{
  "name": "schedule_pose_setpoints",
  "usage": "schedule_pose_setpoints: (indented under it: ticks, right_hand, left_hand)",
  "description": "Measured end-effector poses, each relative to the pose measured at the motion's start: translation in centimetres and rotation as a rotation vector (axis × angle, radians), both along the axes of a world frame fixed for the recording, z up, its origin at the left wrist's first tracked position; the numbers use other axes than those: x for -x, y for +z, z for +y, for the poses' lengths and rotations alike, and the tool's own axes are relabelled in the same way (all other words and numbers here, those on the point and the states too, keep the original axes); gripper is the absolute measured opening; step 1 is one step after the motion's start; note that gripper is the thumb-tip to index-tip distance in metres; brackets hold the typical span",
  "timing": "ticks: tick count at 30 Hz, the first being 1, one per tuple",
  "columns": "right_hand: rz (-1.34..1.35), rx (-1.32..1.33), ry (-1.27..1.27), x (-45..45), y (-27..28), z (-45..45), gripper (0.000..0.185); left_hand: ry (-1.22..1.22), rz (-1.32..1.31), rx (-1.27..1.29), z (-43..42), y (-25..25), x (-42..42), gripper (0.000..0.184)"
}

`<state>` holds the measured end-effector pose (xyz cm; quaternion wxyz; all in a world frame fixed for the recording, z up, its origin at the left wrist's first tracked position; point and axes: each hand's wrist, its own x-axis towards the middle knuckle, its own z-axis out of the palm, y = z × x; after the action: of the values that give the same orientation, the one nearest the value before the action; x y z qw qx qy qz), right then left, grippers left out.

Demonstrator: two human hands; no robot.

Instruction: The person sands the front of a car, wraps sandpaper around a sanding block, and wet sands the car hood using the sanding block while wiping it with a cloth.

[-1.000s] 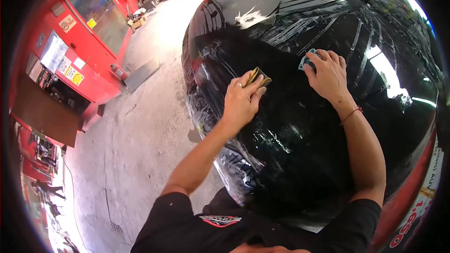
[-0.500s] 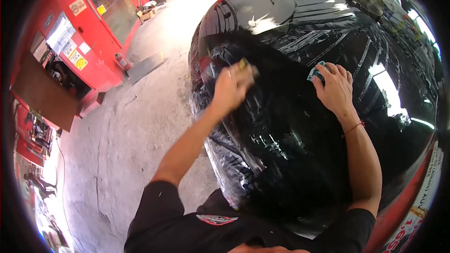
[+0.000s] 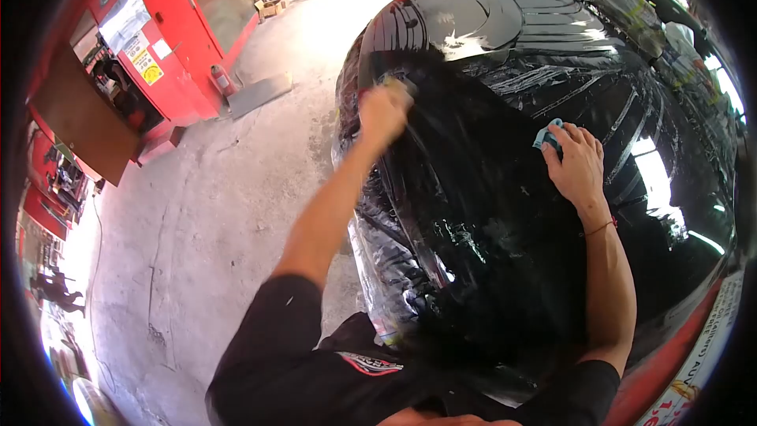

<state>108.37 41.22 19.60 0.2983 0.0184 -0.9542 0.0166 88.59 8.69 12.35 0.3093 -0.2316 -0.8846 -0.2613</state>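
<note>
A glossy black car panel (image 3: pixel 505 181), streaked with liquid, spreads out below my hands. My left hand (image 3: pixel 385 114) is closed round a small yellowish block (image 3: pixel 402 87), pressed to the panel near its far left edge. Motion smears that hand, so the block's exact kind is unclear. My right hand (image 3: pixel 577 164) rests on the panel to the right, its fingers curled over a crumpled light-blue cloth (image 3: pixel 546 135). A dull grey, partly wet area (image 3: pixel 473 20) lies beyond my left hand.
Wrinkled plastic sheeting (image 3: pixel 386 244) hangs along the car's left side. More plastic covering (image 3: pixel 631 16) lies at the far right. On the concrete floor (image 3: pixel 221 213) are a flat board (image 3: pixel 262 96) and a fire extinguisher (image 3: pixel 222 80) by the red wall. A printed sign (image 3: pixel 702 355) borders the right.
My left hand has moved farther away along the panel with the yellowish block. My right hand keeps the cloth at nearly the same spot. The whole view has shifted slightly.
</note>
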Motion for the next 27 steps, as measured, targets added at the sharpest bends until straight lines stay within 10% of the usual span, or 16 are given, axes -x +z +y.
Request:
schedule_pose_setpoints:
  ticks: [4,7,9,12,13,15,19,21,24,26,27]
  right_hand:
    - [0.011,-0.054,-0.038,0.8,1.0,-0.6,0.034]
    - [-0.038,-0.062,-0.057,1.8,0.6,-1.3,0.035]
    - [-0.016,-0.076,-0.048,1.6,0.2,-1.4,0.035]
    - [-0.009,-0.101,-0.042,1.9,0.7,-1.5,0.036]
    - [-0.031,-0.099,-0.045,1.5,0.5,-1.6,0.036]
    - [-0.065,-0.12,-0.025,1.7,0.3,-1.0,0.039]
    - [-0.116,-0.123,-0.017,2.0,0.6,-1.5,0.04]
    - [-0.106,-0.124,-0.05,2.2,0.1,-1.6,0.04]
    - [-0.135,-0.113,-0.049,2.0,0.4,-1.4,0.041]
    - [-0.125,-0.114,-0.034,2.3,0.0,-1.1,0.041]
    - [-0.124,-0.128,-0.031,2.2,0.1,-1.2,0.041]
  left_hand:
    - [0.077,-0.069,-0.202,-1.7,-0.7,2.9,0.035]
    - [-0.021,0.116,-0.008,0.1,-1.7,-12.0,0.031]
    - [-0.292,-0.06,-0.312,0.4,-4.2,-17.5,0.031]
    - [-0.11,0.231,-0.03,-0.5,-2.0,-9.9,0.028]
    - [-0.013,-0.182,-0.055,-1.4,-0.6,-5.1,0.025]
    - [0.082,-0.207,-0.282,-2.6,-1.3,3.2,0.036]
    - [-0.075,0.153,-0.004,-1.3,-2.3,-7.4,0.036]
    - [-0.244,0.164,-0.331,1.4,-4.1,-16.9,0.031]
    - [-0.381,0.176,-0.394,0.5,-2.5,-14.4,0.034]
    - [-0.053,0.061,-0.013,-0.5,-0.5,-5.1,0.032]
    - [0.002,-0.099,-0.291,0.1,-1.1,0.1,0.025]
